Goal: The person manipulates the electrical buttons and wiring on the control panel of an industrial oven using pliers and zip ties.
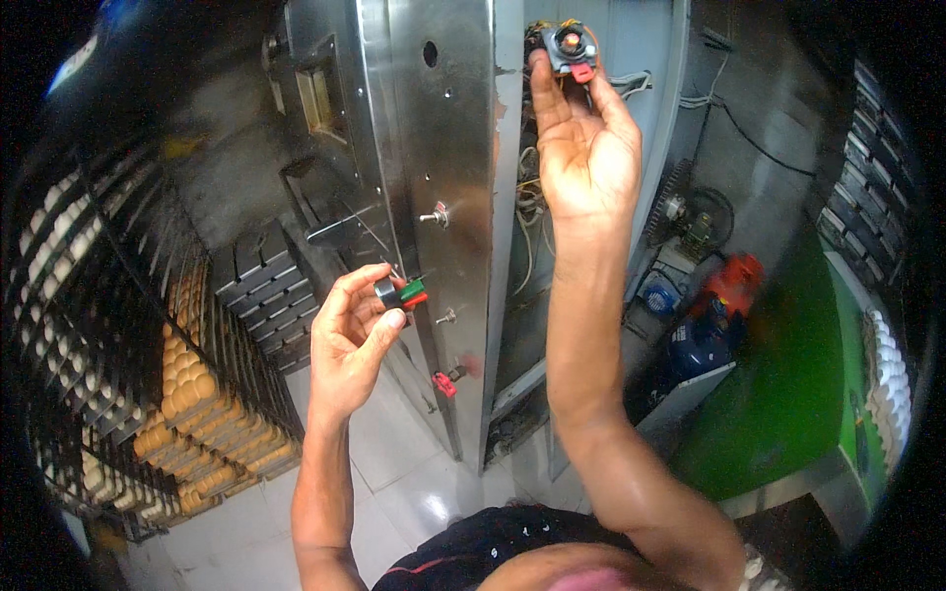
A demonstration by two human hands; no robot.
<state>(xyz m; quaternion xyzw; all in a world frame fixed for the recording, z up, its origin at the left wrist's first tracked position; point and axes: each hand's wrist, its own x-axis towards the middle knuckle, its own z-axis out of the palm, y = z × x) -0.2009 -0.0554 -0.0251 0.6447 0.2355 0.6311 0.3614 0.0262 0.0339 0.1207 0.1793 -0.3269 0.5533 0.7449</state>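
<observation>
Between the thumb and fingers of my left hand point(353, 330) is a push-button head point(402, 293) with a black collar and green and red caps. It is in front of the stainless steel panel point(409, 128). My right hand point(588, 163) is raised beside the panel's far edge, in front of the open cabinet point(626, 25). Its fingertips hold a grey switch block point(574, 54) with a red tab, a round centre and thin wires around it. A round hole point(430, 53) shows high in the panel, with a toggle switch point(435, 216) lower down.
Egg racks point(187, 369) full of brown and white eggs stand at the left. A red-handled valve point(446, 382) sticks out low on the panel. Loose white wires point(527, 212) hang inside the cabinet. Rightward are a blue compressor-like unit point(700, 340) and a green surface point(788, 394).
</observation>
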